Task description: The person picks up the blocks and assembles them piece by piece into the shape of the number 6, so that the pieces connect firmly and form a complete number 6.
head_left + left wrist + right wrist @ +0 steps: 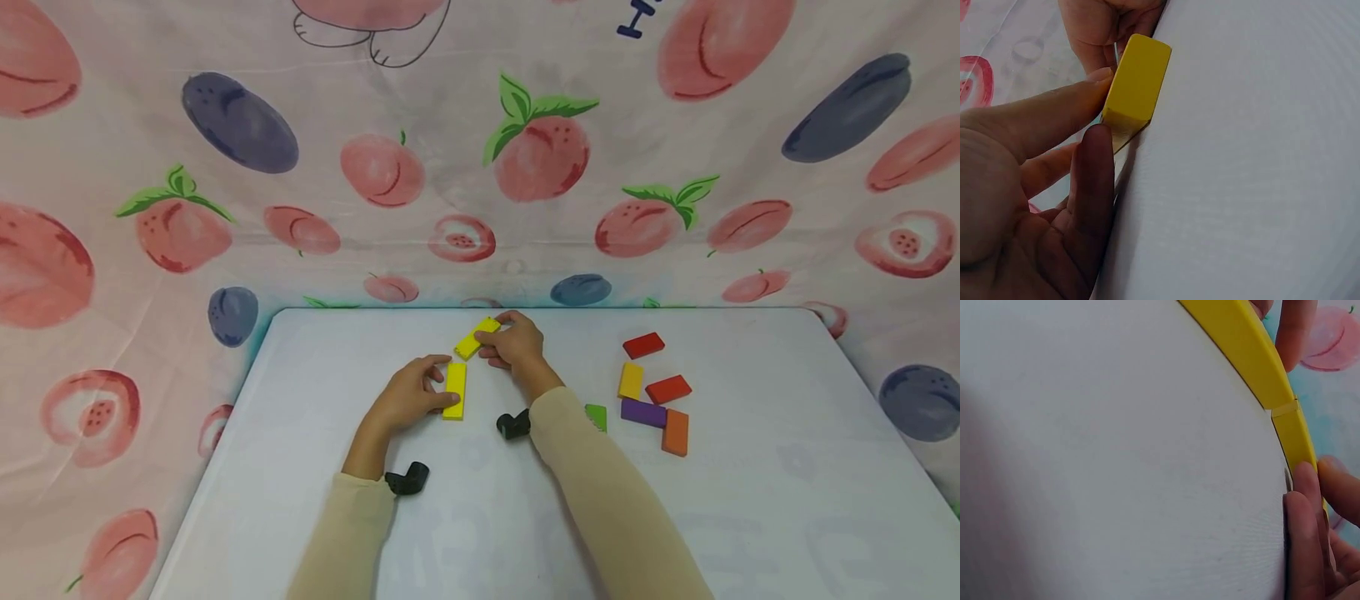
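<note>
Two long yellow blocks lie end to end at an angle on the white table, left of the loose blocks. My left hand holds the nearer yellow block, thumb on its near part and fingers along its left side. In the left wrist view this block's end faces the camera. My right hand pinches the farther, slanted yellow block between thumb and fingers. Seen from the right wrist, the nearer block almost meets the farther block at their ends.
Right of my right forearm lie two red blocks, a yellow-orange block, a purple block, an orange block and a partly covered green block. A fruit-patterned cloth stands behind the white table.
</note>
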The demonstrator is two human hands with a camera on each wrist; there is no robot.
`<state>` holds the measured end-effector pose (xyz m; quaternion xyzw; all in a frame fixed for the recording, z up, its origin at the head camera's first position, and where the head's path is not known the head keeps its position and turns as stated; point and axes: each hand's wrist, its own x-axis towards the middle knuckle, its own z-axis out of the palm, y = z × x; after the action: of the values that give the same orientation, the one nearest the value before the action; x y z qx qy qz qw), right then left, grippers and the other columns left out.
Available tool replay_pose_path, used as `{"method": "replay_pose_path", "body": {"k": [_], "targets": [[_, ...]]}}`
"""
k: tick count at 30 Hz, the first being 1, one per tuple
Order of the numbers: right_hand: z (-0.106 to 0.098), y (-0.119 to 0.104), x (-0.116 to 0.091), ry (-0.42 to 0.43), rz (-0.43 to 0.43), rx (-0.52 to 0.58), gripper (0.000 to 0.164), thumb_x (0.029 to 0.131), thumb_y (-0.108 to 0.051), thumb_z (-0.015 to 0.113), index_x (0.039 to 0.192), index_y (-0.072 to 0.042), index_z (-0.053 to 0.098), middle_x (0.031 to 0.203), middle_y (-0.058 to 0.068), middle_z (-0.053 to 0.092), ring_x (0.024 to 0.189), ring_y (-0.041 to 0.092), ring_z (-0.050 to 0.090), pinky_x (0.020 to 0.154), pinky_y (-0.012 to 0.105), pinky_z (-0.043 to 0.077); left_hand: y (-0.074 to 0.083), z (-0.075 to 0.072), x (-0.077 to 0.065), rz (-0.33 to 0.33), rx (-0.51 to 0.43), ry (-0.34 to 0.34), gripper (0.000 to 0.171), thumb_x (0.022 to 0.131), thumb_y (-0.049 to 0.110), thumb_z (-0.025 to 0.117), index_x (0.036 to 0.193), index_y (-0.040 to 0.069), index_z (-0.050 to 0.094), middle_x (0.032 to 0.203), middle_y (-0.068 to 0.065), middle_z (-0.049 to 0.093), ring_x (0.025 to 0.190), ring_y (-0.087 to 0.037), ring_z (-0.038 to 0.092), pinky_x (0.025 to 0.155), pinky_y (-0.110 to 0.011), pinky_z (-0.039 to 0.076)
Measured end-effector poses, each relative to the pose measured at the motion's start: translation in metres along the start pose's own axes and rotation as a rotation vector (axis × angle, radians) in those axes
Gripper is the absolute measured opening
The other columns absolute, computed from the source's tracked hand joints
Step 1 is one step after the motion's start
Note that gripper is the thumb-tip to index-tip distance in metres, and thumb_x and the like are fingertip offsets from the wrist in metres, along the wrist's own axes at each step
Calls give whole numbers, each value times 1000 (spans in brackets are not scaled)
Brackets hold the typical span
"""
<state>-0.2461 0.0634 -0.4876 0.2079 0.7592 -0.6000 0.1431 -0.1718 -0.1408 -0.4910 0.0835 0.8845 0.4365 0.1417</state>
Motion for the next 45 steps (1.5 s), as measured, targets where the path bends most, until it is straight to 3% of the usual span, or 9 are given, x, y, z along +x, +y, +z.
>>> {"method": "replay_pose_path", "body": {"k": [11, 30, 45], "targets": [[-1, -1, 1, -25, 29, 1, 49, 87, -27, 83, 131, -24, 60, 89, 7, 77, 68, 17, 76, 62, 25, 60, -1, -2, 1, 11, -5, -21, 66, 88, 25, 82, 147, 13, 54, 110, -6, 61, 79, -17, 55, 74, -29, 46], [-6, 0, 1, -75, 19, 21, 51, 89, -22, 81, 135, -22, 59, 86, 8, 78, 68, 17, 76, 64, 27, 61, -5, -1, 2, 27, -9, -36, 70, 86, 24, 83, 148, 11, 52, 110, -5, 60, 78, -18, 55, 73, -29, 46], [-4, 0, 1, -68, 21, 15, 52, 88, -25, 82, 136, -24, 61, 85, 7, 78, 68, 17, 76, 64, 27, 61, -6, 0, 2, 37, 24, -33, 70, 87, 28, 82, 148, 13, 52, 110, -6, 60, 81, -17, 53, 75, -28, 46]]}}
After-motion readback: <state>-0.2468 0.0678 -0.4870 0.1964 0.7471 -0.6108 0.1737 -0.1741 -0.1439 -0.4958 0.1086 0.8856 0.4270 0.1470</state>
